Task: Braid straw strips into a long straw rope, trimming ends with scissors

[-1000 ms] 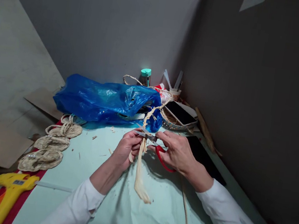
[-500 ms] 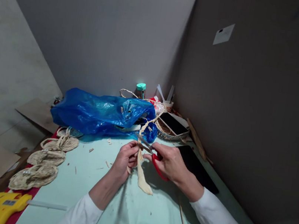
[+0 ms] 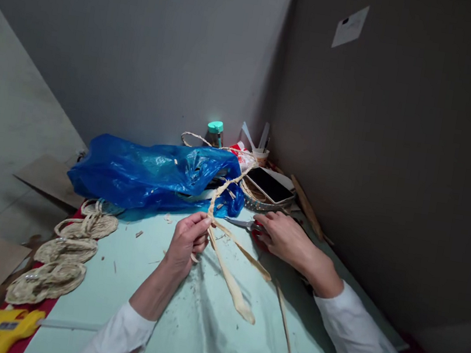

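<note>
My left hand (image 3: 187, 240) pinches a pale braided fibre cord (image 3: 221, 189) near the middle of the table. Two loose flat strands (image 3: 231, 279) spread from the pinch toward the lower right. The cord runs up over the blue bag and loops behind it. My right hand (image 3: 282, 236) is closed on red-handled scissors (image 3: 241, 223), low over the table beside the phone. Their blades point left toward the cord, and the hand covers most of the handles.
A blue plastic bag (image 3: 151, 173) lies behind my hands. Woven sandals (image 3: 47, 281) line the left edge above a yellow glue gun (image 3: 3, 327). At the back right are a phone (image 3: 270, 185), a cup (image 3: 260, 155) and a green-lidded jar (image 3: 215, 132).
My right hand has moved right with the scissors, away from the cord. The loose strands now fan apart. The view has shifted slightly.
</note>
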{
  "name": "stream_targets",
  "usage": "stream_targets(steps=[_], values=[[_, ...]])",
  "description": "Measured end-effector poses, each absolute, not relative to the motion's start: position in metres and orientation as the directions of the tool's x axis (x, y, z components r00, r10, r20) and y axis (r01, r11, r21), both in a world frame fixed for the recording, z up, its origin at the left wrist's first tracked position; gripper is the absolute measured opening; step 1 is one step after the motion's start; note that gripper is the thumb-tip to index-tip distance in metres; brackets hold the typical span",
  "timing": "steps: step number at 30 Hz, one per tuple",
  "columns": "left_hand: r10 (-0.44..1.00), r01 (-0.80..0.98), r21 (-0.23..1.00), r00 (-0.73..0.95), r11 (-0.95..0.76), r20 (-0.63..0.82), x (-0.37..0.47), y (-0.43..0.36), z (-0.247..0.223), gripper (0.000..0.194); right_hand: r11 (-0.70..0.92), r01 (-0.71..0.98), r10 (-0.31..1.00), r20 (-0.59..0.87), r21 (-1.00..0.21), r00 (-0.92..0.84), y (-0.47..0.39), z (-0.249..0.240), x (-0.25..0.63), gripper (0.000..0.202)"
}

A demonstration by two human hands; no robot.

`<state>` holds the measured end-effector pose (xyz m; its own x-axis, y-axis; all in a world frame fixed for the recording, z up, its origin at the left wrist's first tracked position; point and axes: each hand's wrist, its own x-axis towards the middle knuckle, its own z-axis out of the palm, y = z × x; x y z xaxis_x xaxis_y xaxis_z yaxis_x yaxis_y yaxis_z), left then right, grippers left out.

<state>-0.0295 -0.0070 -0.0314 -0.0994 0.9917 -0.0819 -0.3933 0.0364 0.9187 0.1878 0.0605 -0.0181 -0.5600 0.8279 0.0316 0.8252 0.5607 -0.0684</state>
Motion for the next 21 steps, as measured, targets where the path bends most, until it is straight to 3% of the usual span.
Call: stream_targets(steps=[2, 4, 6, 8, 11, 15, 21], values=[[0.994, -0.355, 0.934, -0.082, 0.039, -0.072, -0.027, -0.009, -0.032, 0.029, 0.600, 0.770, 0.800, 0.142, -0.216, -0.584, 0.057, -0.016, 0.183, 0.029], [0.996, -0.312, 0.950, -0.065, 0.035, -0.058, -0.024, -0.011, -0.032, 0.027, 0.638, 0.613, 0.757, 0.237, -0.466, -0.609, 0.050, -0.012, 0.175, 0.031], [0.998, -0.241, 0.970, -0.056, 0.025, -0.040, -0.022, -0.012, -0.033, 0.026, 0.620, 0.414, 0.699, 0.232, -0.666, -0.676, 0.042, -0.009, 0.165, 0.032], [0.998, -0.133, 0.991, -0.053, 0.008, -0.015, -0.020, -0.013, -0.033, 0.026, 0.582, 0.349, 0.671, 0.192, -0.735, -0.716, 0.035, -0.008, 0.156, 0.036], [0.993, 0.084, 0.995, -0.098, -0.059, 0.067, -0.015, -0.013, -0.033, 0.025, 0.597, 0.410, 0.707, 0.212, -0.689, -0.675, 0.029, -0.009, 0.150, 0.033], [0.957, 0.316, 0.936, -0.188, -0.154, 0.221, -0.007, -0.012, -0.039, 0.020, 0.645, 0.578, 0.748, 0.256, -0.499, -0.613, 0.023, -0.014, 0.145, 0.023], [0.956, 0.307, 0.949, -0.254, -0.067, 0.149, 0.001, -0.015, -0.047, 0.019, 0.673, 0.706, 0.740, 0.189, -0.220, -0.646, 0.007, -0.017, 0.133, 0.014]])
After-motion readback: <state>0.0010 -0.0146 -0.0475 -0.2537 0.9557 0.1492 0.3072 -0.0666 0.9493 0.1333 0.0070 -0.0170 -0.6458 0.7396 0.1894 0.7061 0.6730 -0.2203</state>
